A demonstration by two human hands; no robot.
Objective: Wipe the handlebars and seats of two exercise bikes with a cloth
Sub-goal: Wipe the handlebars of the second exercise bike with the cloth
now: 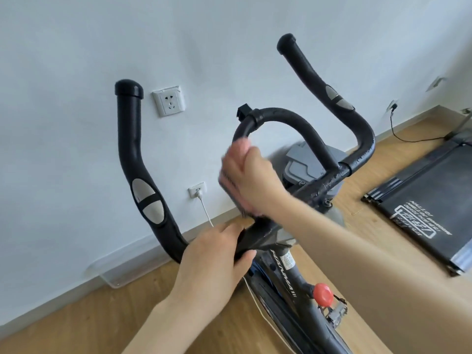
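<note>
Black foam, slightly pebbled, sleeves the handlebars [316, 139] in front of me; that bar set is my landmark. Its crossbar's long axis slants from lower left up to upper right, and two curved horns rise from its ends toward the pale wall [76, 47], each tipped with a rounded cap and carrying oval silver sensor pads. A smaller foam loop arches up from the crossbar's middle. Below the handlebars, the bike's dark stem [288, 267] drops toward me, printed with white letters I can't read for certain beside a small sticker, and a red round knob [323, 294] juts from its right. Right of the handlebars a flat black treadmill deck [421, 200] lies on the wood floor, its white writing upside down and unreadable. My left hand [212, 261] curls around the crossbar's left end. My right hand [251, 180], blurred, grips a pinkish-grey cloth [231, 182] against the loop's left leg.
</note>
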